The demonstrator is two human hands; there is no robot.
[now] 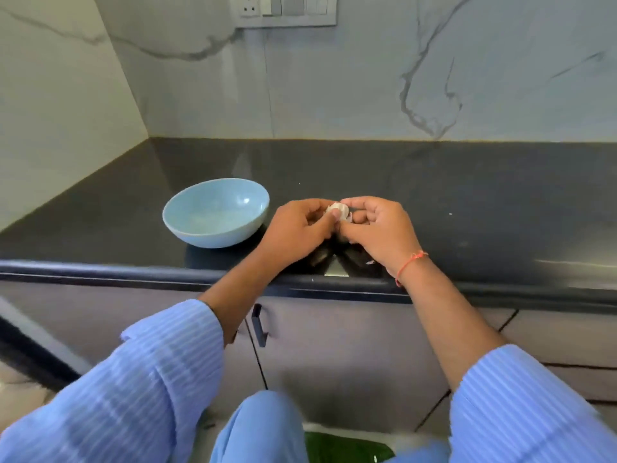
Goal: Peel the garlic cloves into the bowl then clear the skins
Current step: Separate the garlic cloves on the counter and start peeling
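Note:
A whitish garlic bulb [339, 211] with papery skin sits between both hands, a little above the dark countertop [467, 202]. My left hand [297, 228] pinches it from the left with curled fingers. My right hand [380, 230] grips it from the right, thumb and fingers curled round it. A light blue bowl [216, 212] stands on the counter just left of my left hand; its inside looks bare. A small scrap of skin [370, 262] lies on the counter under my right wrist.
The counter's front edge [133, 272] runs just below my wrists. A marble-patterned wall [334, 95] backs the counter, with a switch panel [287, 10] at the top. Cupboard doors with a black handle [259, 325] are below. Something green [344, 449] lies on the floor.

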